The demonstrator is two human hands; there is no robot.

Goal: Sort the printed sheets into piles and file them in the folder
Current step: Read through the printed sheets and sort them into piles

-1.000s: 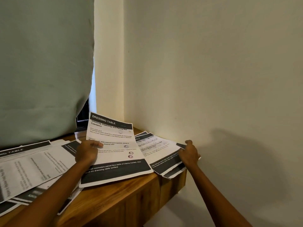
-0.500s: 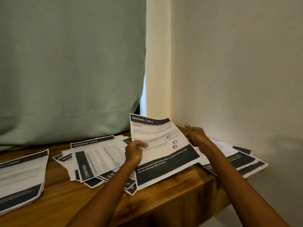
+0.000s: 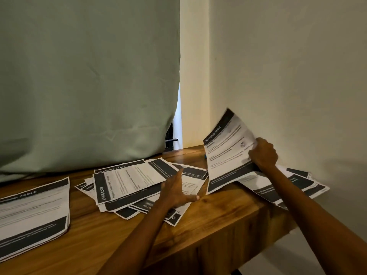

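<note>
Gripping the DRESSING TABLE sheet (image 3: 228, 153) by its right edge, my right hand (image 3: 263, 153) tilts it above the right pile (image 3: 294, 183). My left hand (image 3: 176, 190) hovers, fingers spread, over the loose middle heap (image 3: 129, 183) on the wooden table (image 3: 208, 221).

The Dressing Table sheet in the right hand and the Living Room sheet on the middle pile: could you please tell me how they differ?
1. The Dressing Table sheet is lifted and tilted, pinched by the right hand; the Living Room sheet lies flat on the wooden table.
2. The Dressing Table sheet stands apart near the wall; the Living Room sheet tops a loose, fanned pile.

Both are white printed pages with dark header and footer bands.
</note>
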